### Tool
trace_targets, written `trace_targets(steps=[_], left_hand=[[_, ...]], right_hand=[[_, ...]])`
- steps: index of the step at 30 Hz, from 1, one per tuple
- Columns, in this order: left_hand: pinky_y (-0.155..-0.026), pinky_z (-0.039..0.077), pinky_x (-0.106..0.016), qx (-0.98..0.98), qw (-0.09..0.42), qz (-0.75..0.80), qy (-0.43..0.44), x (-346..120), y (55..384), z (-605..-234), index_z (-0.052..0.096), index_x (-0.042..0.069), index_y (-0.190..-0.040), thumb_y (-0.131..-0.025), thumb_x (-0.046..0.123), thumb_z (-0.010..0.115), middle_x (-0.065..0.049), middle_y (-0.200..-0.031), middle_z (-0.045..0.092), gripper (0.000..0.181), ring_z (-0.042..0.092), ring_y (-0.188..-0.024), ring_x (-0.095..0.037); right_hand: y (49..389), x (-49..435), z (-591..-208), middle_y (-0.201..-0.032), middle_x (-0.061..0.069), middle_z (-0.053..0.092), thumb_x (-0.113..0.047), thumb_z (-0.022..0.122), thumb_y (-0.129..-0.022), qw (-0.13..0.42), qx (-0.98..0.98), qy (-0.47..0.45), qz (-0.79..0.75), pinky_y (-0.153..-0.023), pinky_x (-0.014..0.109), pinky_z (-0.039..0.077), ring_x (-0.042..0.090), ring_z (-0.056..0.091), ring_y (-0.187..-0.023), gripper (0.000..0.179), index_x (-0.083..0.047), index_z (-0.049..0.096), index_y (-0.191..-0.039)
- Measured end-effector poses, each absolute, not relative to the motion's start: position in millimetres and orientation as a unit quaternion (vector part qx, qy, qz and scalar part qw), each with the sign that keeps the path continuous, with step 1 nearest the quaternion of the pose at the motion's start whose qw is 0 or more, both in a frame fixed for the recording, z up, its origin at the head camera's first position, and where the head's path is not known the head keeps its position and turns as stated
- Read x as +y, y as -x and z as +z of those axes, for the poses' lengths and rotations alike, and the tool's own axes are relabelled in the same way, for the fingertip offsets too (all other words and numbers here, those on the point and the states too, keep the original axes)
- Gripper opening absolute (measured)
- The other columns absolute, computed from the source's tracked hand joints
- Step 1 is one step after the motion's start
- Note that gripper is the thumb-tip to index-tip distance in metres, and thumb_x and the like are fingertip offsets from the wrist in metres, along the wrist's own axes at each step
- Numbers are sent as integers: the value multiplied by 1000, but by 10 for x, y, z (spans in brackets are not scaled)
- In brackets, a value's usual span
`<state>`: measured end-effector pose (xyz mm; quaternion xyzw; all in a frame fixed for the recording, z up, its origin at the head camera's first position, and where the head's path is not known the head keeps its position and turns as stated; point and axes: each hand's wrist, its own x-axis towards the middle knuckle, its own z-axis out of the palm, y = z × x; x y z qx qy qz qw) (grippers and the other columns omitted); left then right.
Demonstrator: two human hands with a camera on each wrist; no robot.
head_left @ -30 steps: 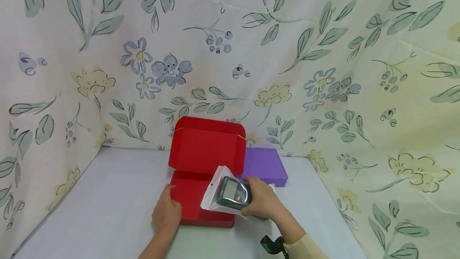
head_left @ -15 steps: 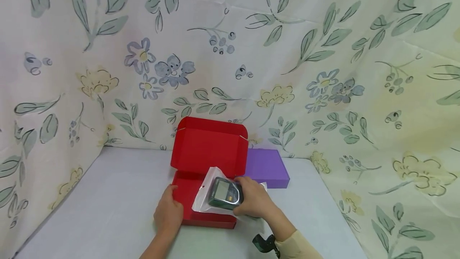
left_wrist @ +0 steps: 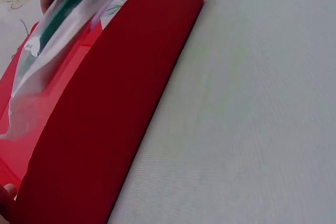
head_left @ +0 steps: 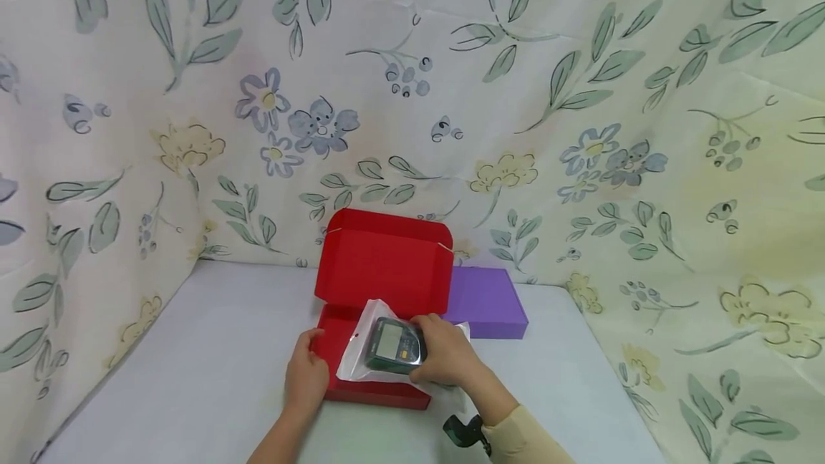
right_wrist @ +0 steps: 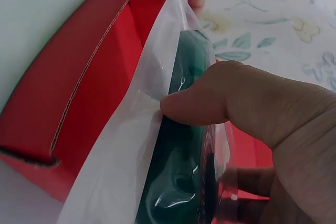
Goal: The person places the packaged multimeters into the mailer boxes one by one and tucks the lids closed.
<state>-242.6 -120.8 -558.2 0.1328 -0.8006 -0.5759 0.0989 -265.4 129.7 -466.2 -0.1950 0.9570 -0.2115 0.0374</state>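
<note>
A dark green handheld meter with a grey screen and a small yellow button lies in a clear-fronted, white-backed plastic bag. My right hand grips meter and bag, thumb along one side, fingers around the other. They are tilted above an open red cardboard box, with the lid standing up behind. The bag's end hangs inside the walls in the left wrist view. At the box's left side, my left hand holds the wall, its thumb over the edge. Part of the box floor is hidden beneath the bag.
A closed purple box stands behind and to the right of the red one. The white table meets a flowered cloth backdrop. A small black device sits at my right wrist.
My right hand has carried the bagged meter leftward, further over the red box. The left hand keeps its place at the wall. The whole head view has shifted slightly.
</note>
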Motion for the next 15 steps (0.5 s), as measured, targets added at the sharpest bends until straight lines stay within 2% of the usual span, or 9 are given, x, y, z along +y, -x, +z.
trace_targets(steps=[7, 15], left_hand=[[-105, 44, -60, -773, 84, -614, -134, -1218, 2436, -5542, 45, 2, -141, -92, -6, 53, -23, -151, 41, 50, 37, -139, -45], [-108, 42, -58, -756, 76, -635, -140, -1212, 2416, -5482, 41, 2, -143, -91, -6, 58, -23, -153, 37, 56, 32, -143, -45]], right_hand=[[2706, 1167, -4690, -115, -2, 59, -30, 98, -56, 39, 959, 203, -193, -82, 43, 57, 18, 54, -106, 90, -15, 56, -135], [2782, 1038, -4741, -116, -3, 59, -31, 98, -55, 44, 960, 209, -182, -87, 46, 55, 17, 54, -106, 91, -17, 58, -135]])
